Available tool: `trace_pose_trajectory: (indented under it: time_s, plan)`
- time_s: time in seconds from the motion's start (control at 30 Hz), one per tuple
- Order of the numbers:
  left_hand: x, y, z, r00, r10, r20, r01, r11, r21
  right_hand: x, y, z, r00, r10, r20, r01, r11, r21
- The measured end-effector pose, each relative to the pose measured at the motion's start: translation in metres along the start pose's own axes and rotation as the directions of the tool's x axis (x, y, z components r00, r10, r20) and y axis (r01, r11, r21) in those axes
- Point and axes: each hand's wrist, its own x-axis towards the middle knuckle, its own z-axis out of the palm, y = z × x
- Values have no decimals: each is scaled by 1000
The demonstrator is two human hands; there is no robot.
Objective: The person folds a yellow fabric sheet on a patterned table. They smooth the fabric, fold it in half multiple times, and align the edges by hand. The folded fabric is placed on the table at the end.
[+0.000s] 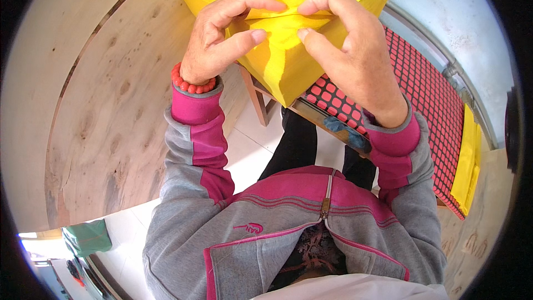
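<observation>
Grey jacket (pixel 233 253) nearest me, below the yellow bag (pixel 275 72). Left hand (pixel 208 36) and right hand (pixel 361 44) at its folds, fingers (pixel 272 4) curved; pinching or not, I can't tell.

Grey-and-magenta zipped jacket (pixel 288 211), red bead bracelet (pixel 191 86).
Nearest the grip, on the left side, the bracelet meets a magenta cuff (pixel 195 106); farther back come colour-blocked sleeves (pixel 186 155), metal zip (pixel 325 208), pink chest emblem (pixel 255 228), black trousers (pixel 297 139).

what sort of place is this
Probably an indoor workroom, though it could be a home: a large wooden surface, folded yellow material at the edge of a red-and-black patterned surface, and a yellow bag-like item being handled.
</observation>
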Motion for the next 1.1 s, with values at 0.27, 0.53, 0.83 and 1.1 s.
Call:
trace_pose_trajectory:
  time_s: [0.27,0.53,0.83,1.1]
  plan:
    - [-1,2,1,1000,-15,-27,15,1000,-7,1,-2,1,995,-93,-21,92,995,-47]
    - [1,2,0,1000,-5,-18,5,1000,-26,2,-7,7,994,-105,-44,94,976,-199]
    - [0,6,2,998,-50,-50,49,999,-24,18,-5,4,970,-243,-29,240,968,-67]
    - [3,6,15,980,-122,-160,89,976,-199,26,-4,12,965,-234,-117,227,971,-72]
